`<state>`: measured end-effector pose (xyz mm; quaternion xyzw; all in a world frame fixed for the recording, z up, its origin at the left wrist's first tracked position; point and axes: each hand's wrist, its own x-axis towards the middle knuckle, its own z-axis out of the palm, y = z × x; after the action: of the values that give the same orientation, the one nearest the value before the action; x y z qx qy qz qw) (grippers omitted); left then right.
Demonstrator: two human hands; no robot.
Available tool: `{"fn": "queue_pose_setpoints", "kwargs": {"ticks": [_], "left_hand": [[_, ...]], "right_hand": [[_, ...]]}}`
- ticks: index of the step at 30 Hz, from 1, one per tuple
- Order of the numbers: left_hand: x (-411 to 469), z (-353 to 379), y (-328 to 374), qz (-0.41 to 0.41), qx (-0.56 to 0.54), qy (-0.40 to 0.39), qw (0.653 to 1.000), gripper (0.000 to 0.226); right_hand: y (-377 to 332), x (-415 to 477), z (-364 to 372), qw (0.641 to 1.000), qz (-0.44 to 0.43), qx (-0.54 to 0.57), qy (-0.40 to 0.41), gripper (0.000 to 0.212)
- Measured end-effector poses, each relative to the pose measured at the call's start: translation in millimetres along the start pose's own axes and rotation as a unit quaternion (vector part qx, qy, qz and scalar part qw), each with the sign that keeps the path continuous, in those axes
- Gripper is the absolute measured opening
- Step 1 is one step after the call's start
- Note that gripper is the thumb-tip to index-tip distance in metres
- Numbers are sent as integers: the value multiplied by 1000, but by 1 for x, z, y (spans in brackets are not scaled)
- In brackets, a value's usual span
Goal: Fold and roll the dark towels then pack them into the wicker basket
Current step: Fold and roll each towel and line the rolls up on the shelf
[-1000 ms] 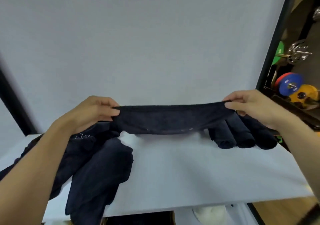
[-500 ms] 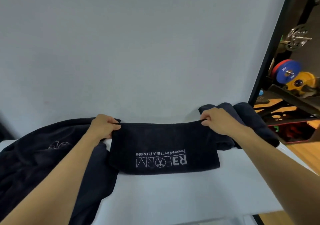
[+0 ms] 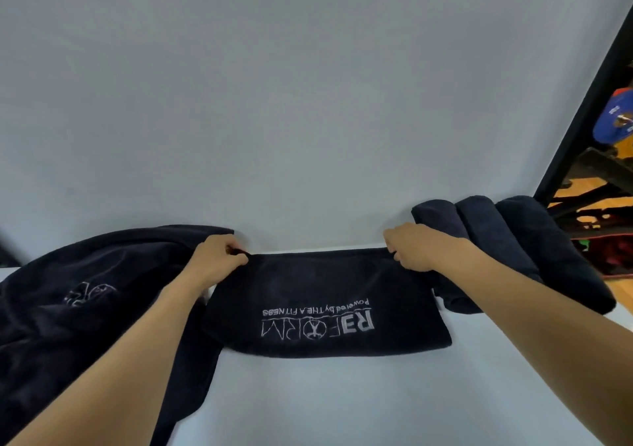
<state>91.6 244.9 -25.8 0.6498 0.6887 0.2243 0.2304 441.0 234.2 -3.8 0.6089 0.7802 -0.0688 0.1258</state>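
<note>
A dark folded towel (image 3: pixel 318 294) with white upside-down lettering lies flat on the white table (image 3: pixel 342 397), against the wall. My left hand (image 3: pixel 215 260) pinches its far left corner and my right hand (image 3: pixel 414 250) pinches its far right corner. Three rolled dark towels (image 3: pixel 513 240) lie side by side at the right, behind my right forearm. A heap of unfolded dark towels (image 3: pixel 85 301) covers the table's left side under my left arm. No wicker basket is in view.
A pale wall (image 3: pixel 308 102) rises directly behind the table. At the far right a black frame post (image 3: pixel 582 120) borders a gym area with coloured weight plates (image 3: pixel 616 116) and a wooden floor.
The towel, held taut in the air a second ago, has been laid flat on the table with its lettering up. Both hands moved away from me to its far edge; the view shifted closer.
</note>
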Motion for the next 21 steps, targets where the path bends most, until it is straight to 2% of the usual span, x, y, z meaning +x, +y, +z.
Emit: {"fn": "queue_pose_setpoints", "kwargs": {"ticks": [4,9,12,15,18,20,21], "left_hand": [[2,-2,0,-15,-20,15,1000,2],[1,-7,-5,-18,28,-69,997,8],[-9,-28,13,20,-29,-36,999,14],[-22,-65,33,47,-171,44,983,15],[-39,-102,46,99,-190,47,976,13],[-49,-123,55,138,-189,63,970,12],[-53,-131,59,155,-173,73,970,13]], "right_hand": [[1,-1,-10,999,2,31,9,24],[3,-8,-11,997,14,74,28,27],[4,-26,-31,993,4,87,80,33],[10,-55,-68,957,1,222,184,22],[13,-87,-98,917,-2,323,232,19],[13,-102,-111,895,5,347,280,19],[11,-108,-117,895,2,341,289,18]]}}
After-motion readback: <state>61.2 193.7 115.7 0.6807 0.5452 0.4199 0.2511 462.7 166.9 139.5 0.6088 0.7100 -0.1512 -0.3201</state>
